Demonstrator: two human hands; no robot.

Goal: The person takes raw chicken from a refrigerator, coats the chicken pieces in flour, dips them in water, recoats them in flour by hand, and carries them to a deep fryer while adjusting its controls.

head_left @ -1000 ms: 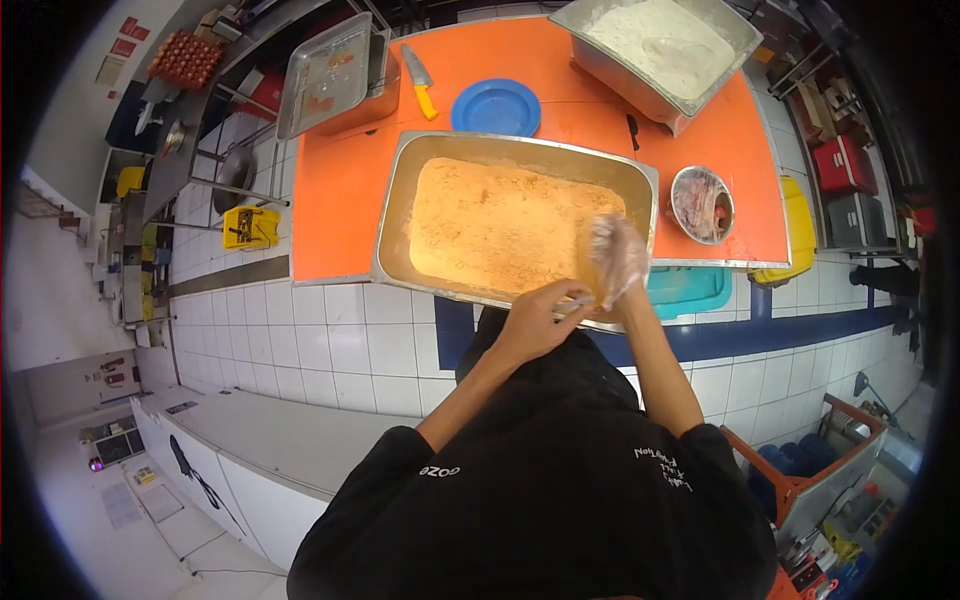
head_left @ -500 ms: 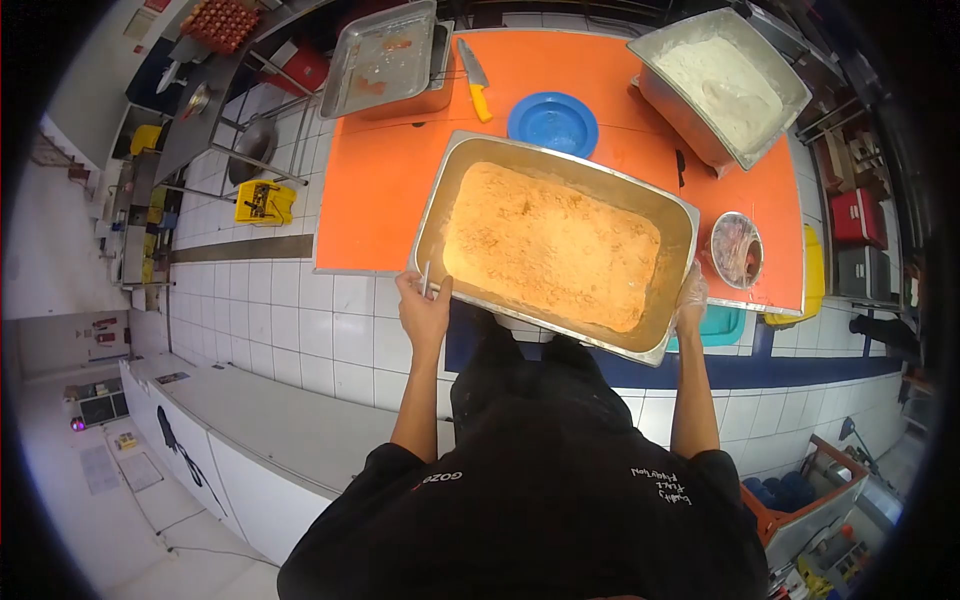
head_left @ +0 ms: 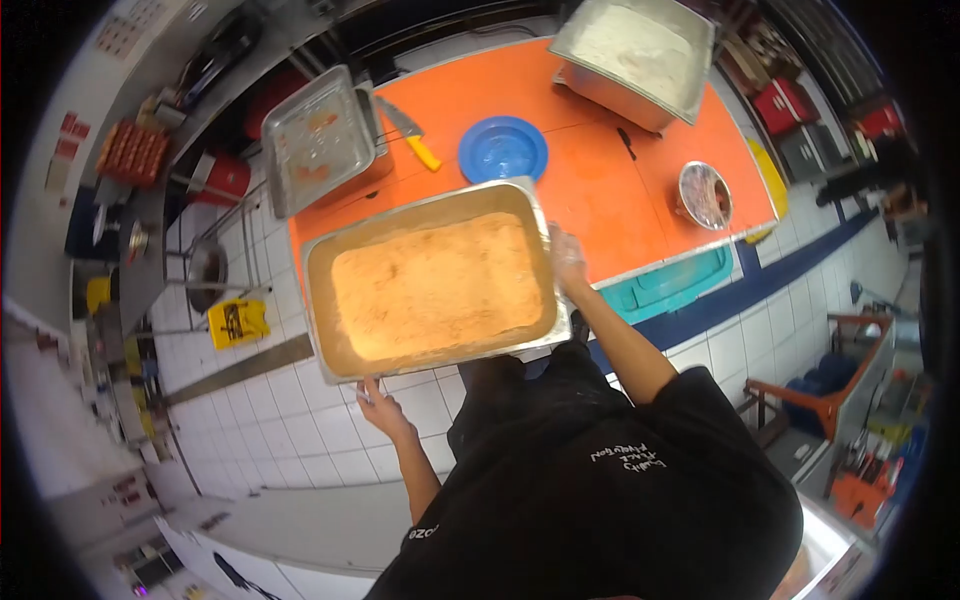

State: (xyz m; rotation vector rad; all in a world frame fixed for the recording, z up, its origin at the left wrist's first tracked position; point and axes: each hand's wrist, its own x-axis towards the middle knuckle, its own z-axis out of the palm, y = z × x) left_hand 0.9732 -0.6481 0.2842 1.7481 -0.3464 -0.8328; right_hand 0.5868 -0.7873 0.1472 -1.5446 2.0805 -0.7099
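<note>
Across the near edge of the orange tabletop (head_left: 625, 215), a deep rectangular metal pan (head_left: 318, 300) of pale orange powder (head_left: 440, 285) lies askew between the hands. The left arm stretches forward, its hand (head_left: 382, 408) half curled, fingertips touching the pan's near-left corner; how firmly they grip, I cannot tell. The right forearm slants up and leftward, its hand (head_left: 567, 258), in a clear plastic glove, loosely extended against the pan's right end; whether it clasps the rim is unclear.

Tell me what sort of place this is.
Probably a commercial kitchen: a deep metal pan of orange-yellow powder, another pan of white powder, and a yellow-handled knife on the orange table.
</note>
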